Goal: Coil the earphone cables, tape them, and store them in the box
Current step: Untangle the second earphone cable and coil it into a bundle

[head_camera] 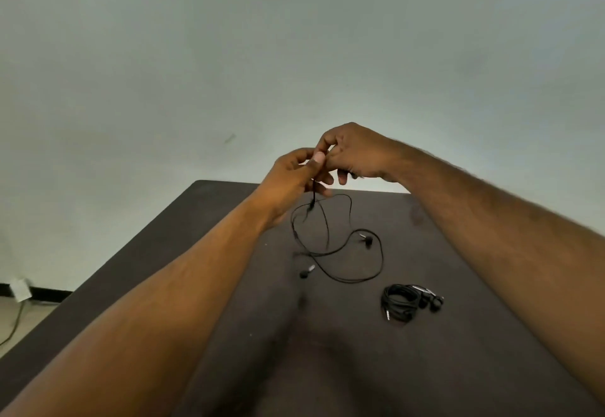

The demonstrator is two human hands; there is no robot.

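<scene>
A loose black earphone cable [340, 249] hangs from my two hands in open loops, its lower part trailing onto the dark table [458, 253]. Two earbuds lie on the table, one [306, 272] at the lower left of the loops and one [366, 240] to the right. My left hand [291, 181] pinches the cable near its upper end. My right hand [357, 153] meets it fingertip to fingertip and grips the same cable. A second earphone [409, 301] lies coiled in a tight bundle on the table at the right. No box or tape is in view.
The table's far edge [229, 182] stands close to a pale wall. At the lower left, the floor shows a white plug block [20, 289] with a cord.
</scene>
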